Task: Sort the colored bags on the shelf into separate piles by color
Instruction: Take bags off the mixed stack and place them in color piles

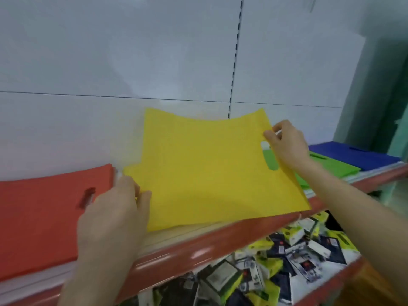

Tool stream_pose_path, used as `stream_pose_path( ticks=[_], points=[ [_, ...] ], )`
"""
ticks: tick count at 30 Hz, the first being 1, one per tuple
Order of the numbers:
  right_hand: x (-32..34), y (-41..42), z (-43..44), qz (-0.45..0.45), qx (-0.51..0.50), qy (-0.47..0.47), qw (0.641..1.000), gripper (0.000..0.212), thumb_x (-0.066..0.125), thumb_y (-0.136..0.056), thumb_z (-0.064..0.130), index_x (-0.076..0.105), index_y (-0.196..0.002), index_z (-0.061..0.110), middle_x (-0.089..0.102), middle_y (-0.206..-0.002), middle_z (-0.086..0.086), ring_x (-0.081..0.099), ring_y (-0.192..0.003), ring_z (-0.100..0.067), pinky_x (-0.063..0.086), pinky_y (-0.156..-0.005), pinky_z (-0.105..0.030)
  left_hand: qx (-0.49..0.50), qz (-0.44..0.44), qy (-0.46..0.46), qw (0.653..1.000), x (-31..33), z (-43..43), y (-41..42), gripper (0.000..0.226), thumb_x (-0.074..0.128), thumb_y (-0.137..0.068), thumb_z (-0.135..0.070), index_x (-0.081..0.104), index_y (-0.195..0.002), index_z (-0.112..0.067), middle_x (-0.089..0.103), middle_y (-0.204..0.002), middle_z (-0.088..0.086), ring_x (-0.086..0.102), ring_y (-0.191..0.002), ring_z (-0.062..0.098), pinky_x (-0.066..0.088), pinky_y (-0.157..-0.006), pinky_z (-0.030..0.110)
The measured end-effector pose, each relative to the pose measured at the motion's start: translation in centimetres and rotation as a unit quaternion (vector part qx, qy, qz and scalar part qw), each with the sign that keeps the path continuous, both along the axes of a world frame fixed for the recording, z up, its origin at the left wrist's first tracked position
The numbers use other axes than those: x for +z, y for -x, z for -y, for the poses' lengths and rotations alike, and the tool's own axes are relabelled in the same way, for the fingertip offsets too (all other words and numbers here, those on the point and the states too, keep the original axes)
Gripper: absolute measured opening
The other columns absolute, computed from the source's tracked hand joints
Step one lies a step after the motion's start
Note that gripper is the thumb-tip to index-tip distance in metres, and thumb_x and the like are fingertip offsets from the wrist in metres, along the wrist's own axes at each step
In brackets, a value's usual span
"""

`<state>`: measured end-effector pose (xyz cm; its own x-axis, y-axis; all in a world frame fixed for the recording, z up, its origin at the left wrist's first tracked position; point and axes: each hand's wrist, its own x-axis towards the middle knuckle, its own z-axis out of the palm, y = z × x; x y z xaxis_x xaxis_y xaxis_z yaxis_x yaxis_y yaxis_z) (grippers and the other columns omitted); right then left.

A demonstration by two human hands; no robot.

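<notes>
Fingers of left hand and right hand pinch flat yellow bag.

Yellow bag; red bag; green bag; blue bag; red shelf edge.

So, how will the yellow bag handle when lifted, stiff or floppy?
Probably floppy: the yellow bag dips along its far edge between the left hand and right hand gripping its sides. Likely light, since fingertip pinches seem enough to hold it up.
</notes>
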<state>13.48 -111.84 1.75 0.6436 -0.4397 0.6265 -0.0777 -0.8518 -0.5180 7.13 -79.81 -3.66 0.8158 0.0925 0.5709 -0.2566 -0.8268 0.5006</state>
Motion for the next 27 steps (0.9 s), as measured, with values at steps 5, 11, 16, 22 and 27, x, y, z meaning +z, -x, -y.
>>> stream_pose_path(
  ticks=[5,11,16,22,27],
  points=[
    [-0.3,-4.5,0.6,-0.051,0.089,0.033,0.994,0.027,0.046,-0.097,0.033,0.049,-0.110,0.009,0.062,-0.102,-0.013,0.055,-0.093,-0.032,0.045,-0.077,-0.039,0.122,-0.056,-0.076,0.988,-0.1,1.9,0.1,0.020,0.044,-0.093,-0.041,0.045,-0.090,-0.021,0.061,-0.100,0.005,0.057,-0.094,0.029,0.033,-0.065,0.031],
    [-2.4,-7.9,-0.1,-0.137,0.131,0.080,0.979,0.027,0.042,-0.099,0.029,0.051,-0.111,0.005,0.060,-0.109,-0.016,0.054,-0.101,-0.033,0.040,-0.078,-0.037,0.194,-0.109,-0.154,0.963,-0.8,2.4,-0.8,0.026,0.042,-0.094,-0.040,0.051,-0.100,-0.017,0.058,-0.105,0.005,0.056,-0.099,0.028,0.043,-0.073,0.032],
    [-4.2,-9.7,-0.5,-0.213,0.152,0.105,0.959,0.024,0.044,-0.097,0.023,0.055,-0.107,0.004,0.061,-0.112,-0.017,0.056,-0.102,-0.033,0.043,-0.081,-0.036,0.227,-0.128,-0.173,0.950,-1.0,1.9,-1.2,0.022,0.044,-0.094,-0.033,0.055,-0.103,-0.016,0.057,-0.107,0.007,0.056,-0.102,0.029,0.044,-0.076,0.032],
    [-5.1,-9.9,-0.5,-0.227,0.136,0.122,0.956,0.021,0.044,-0.095,0.020,0.055,-0.103,0.004,0.061,-0.108,-0.017,0.056,-0.097,-0.032,0.039,-0.071,-0.032,0.230,-0.150,-0.194,0.942,-1.2,1.9,-1.3,0.022,0.042,-0.095,-0.032,0.055,-0.101,-0.015,0.059,-0.110,0.006,0.056,-0.103,0.028,0.038,-0.072,0.029],
    [-5.1,-9.5,0.2,-0.244,0.133,0.132,0.952,0.024,0.049,-0.094,0.024,0.059,-0.104,0.005,0.062,-0.111,-0.014,0.056,-0.102,-0.031,0.042,-0.077,-0.033,0.231,-0.158,-0.220,0.934,-1.3,1.9,-1.6,0.022,0.040,-0.096,-0.031,0.056,-0.100,-0.016,0.058,-0.109,0.004,0.056,-0.101,0.025,0.034,-0.068,0.027]
  ],
)
